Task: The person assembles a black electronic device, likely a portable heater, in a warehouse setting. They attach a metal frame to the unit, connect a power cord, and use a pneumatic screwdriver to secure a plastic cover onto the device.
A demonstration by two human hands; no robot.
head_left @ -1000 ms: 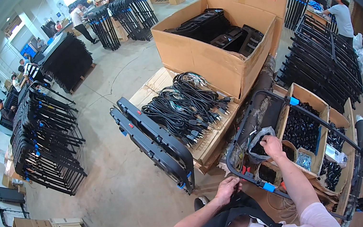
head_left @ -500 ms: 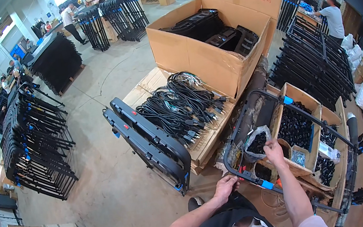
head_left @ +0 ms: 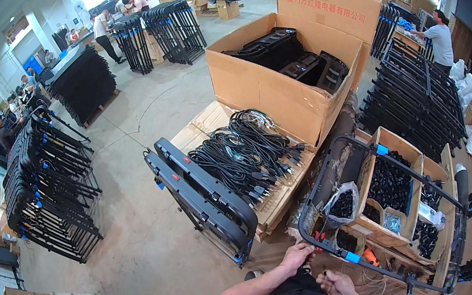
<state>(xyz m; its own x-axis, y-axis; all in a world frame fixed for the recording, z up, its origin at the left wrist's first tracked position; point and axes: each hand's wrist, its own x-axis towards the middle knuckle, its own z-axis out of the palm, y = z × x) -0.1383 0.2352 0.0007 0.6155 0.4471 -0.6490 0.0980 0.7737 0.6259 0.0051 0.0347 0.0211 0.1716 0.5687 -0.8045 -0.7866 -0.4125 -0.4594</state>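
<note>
My left hand (head_left: pixel 298 256) is closed at the near left corner of a black tubular frame (head_left: pixel 303 219), its fingertips against the tube. Blue pieces (head_left: pixel 351 256) sit on the frame. Close to my body and below that edge, my right hand (head_left: pixel 338 287) is curled with its fingertips pinched together; whatever is between them is too small to name. A clear plastic bag (head_left: pixel 350 187) of small black parts stands inside the frame's outline. Beside it a wooden compartment box (head_left: pixel 360 225) holds black parts and a packet of silvery pieces. An orange object (head_left: pixel 370 257) lies under the frame.
Bundled black cables (head_left: pixel 243 152) lie on cardboard (head_left: pixel 206 121) ahead. Two long black panels (head_left: pixel 207 197) stand upright to their left. A large carton (head_left: pixel 264 92) of black plastic parts rises behind. Stacked black frames (head_left: pixel 50 186) stand at left, and more frames (head_left: pixel 410 98) at right.
My right hand has come away from the bag of black parts and back toward my body, its fingers pinched. My left hand stays at the frame's corner. The view has shifted slightly.
</note>
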